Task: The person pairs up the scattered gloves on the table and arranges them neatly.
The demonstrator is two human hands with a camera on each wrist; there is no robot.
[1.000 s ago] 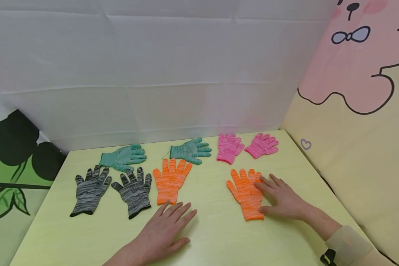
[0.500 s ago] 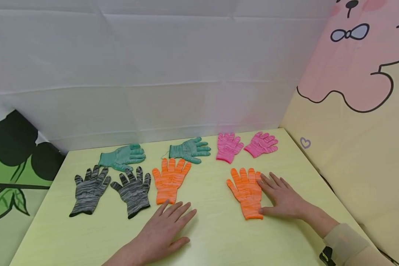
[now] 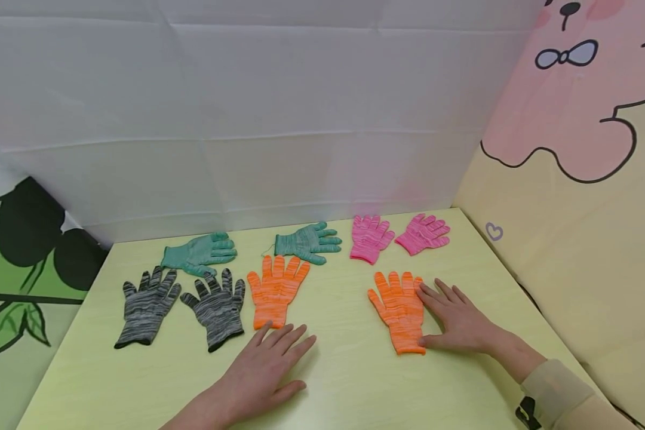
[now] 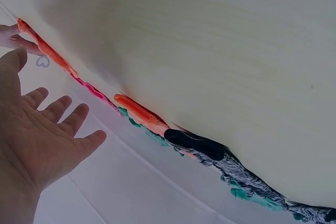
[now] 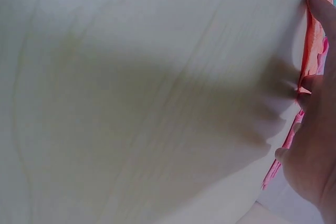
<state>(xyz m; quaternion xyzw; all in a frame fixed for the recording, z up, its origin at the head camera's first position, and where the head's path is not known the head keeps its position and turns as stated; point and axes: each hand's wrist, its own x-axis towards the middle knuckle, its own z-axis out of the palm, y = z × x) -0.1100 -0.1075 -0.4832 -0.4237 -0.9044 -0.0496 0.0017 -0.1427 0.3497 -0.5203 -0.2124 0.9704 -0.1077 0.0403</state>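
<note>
Two orange gloves lie flat in the head view, the left one (image 3: 277, 292) just beyond the fingertips of the left hand (image 3: 260, 373), the other (image 3: 401, 313) beside the right hand (image 3: 459, 319). The right hand's thumb and index fingertip touch that glove's right edge; its fingers are spread. The left hand's fingers are spread too, and it holds nothing; whether it touches the cuff cannot be told. In the left wrist view the left hand (image 4: 42, 140) is spread near the row of gloves. The right wrist view has the right hand (image 5: 312, 140) at the orange glove (image 5: 312, 45).
Two grey-black gloves (image 3: 146, 307) (image 3: 217, 310) lie at the left of the pale yellow table (image 3: 349, 388). Behind are two green gloves (image 3: 200, 253) (image 3: 307, 242) and two pink gloves (image 3: 371, 239) (image 3: 423, 233), near a white backdrop (image 3: 279, 107). A patterned wall (image 3: 580, 239) stands at the right.
The right hand's fingers have shifted slightly right, from over the orange glove's edge to beside it. The left hand has barely moved, and the gloves lie as before.
</note>
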